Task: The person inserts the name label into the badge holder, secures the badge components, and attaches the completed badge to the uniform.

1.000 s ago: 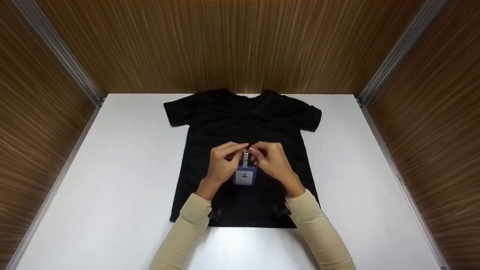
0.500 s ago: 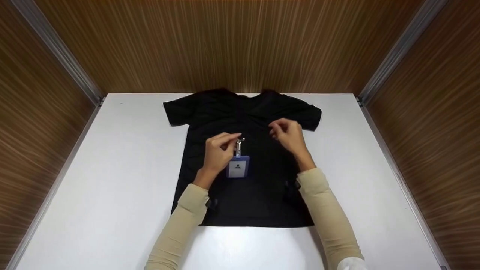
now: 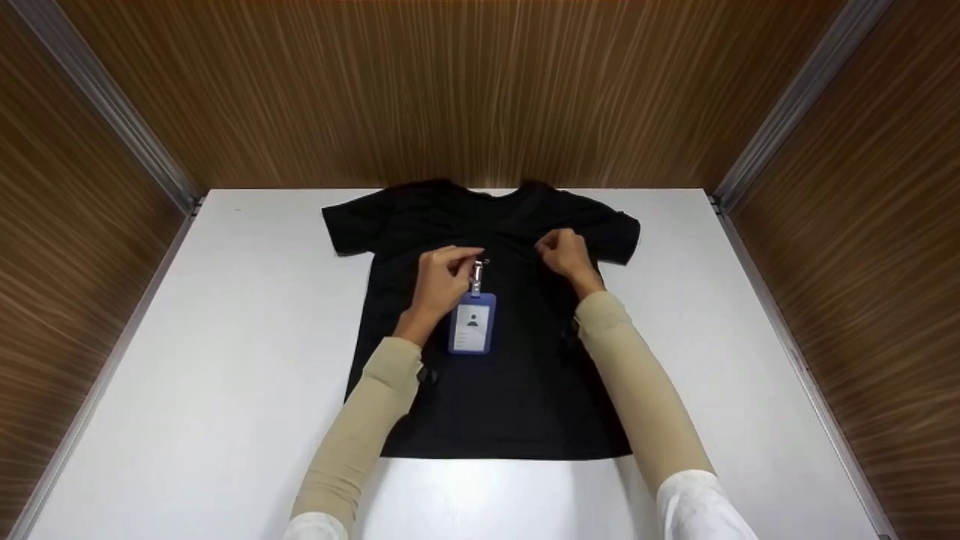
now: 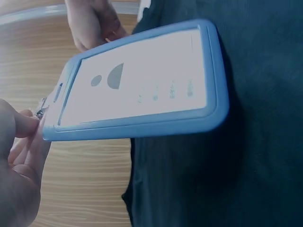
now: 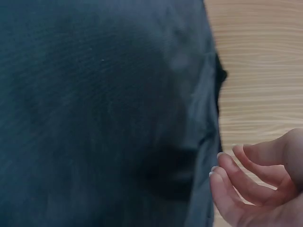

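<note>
A black T-shirt (image 3: 517, 382) lies flat on the white table (image 3: 225, 337), neck toward the far wall. My left hand (image 3: 454, 271) pinches the metal clip (image 3: 477, 274) of a blue badge holder (image 3: 472, 322), which hangs over the shirt's chest. In the left wrist view the badge holder (image 4: 142, 80) fills the frame above the shirt (image 4: 236, 165), with my fingertips (image 4: 21, 137) at its clip end. My right hand (image 3: 559, 251) hovers over the upper right chest, fingers loosely curled. In the right wrist view those fingers (image 5: 236, 182) hold nothing beside the shirt (image 5: 94, 118).
Wooden walls (image 3: 450, 90) enclose the table on three sides, with metal rails (image 3: 112, 105) in the corners. Bare white tabletop shows left and right of the shirt and along the near edge.
My right hand let go of the clip and moved up and right to the shirt's upper chest. My left hand carried the badge holder farther up the shirt.
</note>
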Demonstrator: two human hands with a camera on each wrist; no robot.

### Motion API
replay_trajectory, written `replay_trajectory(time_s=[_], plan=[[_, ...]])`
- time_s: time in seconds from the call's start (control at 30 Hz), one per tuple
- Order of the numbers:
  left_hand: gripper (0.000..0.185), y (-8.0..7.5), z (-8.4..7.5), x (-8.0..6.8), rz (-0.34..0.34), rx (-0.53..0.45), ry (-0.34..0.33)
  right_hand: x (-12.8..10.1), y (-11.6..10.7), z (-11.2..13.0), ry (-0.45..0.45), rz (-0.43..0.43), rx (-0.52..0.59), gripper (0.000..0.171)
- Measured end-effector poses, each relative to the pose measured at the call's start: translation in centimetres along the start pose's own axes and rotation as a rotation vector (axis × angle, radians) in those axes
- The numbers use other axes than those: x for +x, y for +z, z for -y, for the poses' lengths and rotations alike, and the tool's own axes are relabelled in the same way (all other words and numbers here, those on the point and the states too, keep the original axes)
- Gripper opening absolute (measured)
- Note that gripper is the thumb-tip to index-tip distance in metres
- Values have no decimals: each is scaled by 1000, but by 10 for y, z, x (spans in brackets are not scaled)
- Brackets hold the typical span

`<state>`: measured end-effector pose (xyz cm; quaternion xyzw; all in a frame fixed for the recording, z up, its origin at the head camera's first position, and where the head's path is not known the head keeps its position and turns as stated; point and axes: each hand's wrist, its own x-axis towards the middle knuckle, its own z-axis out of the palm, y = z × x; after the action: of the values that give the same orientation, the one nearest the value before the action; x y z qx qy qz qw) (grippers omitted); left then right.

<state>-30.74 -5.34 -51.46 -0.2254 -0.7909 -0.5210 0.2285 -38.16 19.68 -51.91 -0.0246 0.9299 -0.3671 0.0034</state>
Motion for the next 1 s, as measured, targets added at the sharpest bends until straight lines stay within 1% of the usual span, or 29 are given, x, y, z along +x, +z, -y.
replay_trajectory(time_s=[0.2, 0.37, 0.53, 0.63, 0.73, 0.8, 0.83, 0.93, 1.0], plan=[[21, 11, 15, 11, 61, 68, -73, 12, 13, -3, 11, 45, -40, 26], [23, 21, 25, 18, 114, 97, -126, 19, 18, -4, 25, 81, -70, 30], [22, 31, 34, 22, 152, 141, -165, 19, 24, 0, 100, 66, -73, 34], [21, 37, 38, 24, 164, 169, -205, 18, 29, 2, 142, 58, -104, 33], [22, 42, 41, 25, 197, 183, -265, 18, 34, 2, 160, 42, -162, 25], [23, 44, 41, 25, 224, 188, -295, 18, 37, 2, 164, 26, -187, 16], [24, 45, 42, 25, 234, 191, -307, 18, 38, 2, 165, 20, -194, 15], [24, 47, 44, 25, 248, 196, -323, 19, 41, 3, 166, 16, -196, 25], [24, 49, 46, 24, 246, 199, -327, 19, 42, 4, 164, 23, -189, 28]])
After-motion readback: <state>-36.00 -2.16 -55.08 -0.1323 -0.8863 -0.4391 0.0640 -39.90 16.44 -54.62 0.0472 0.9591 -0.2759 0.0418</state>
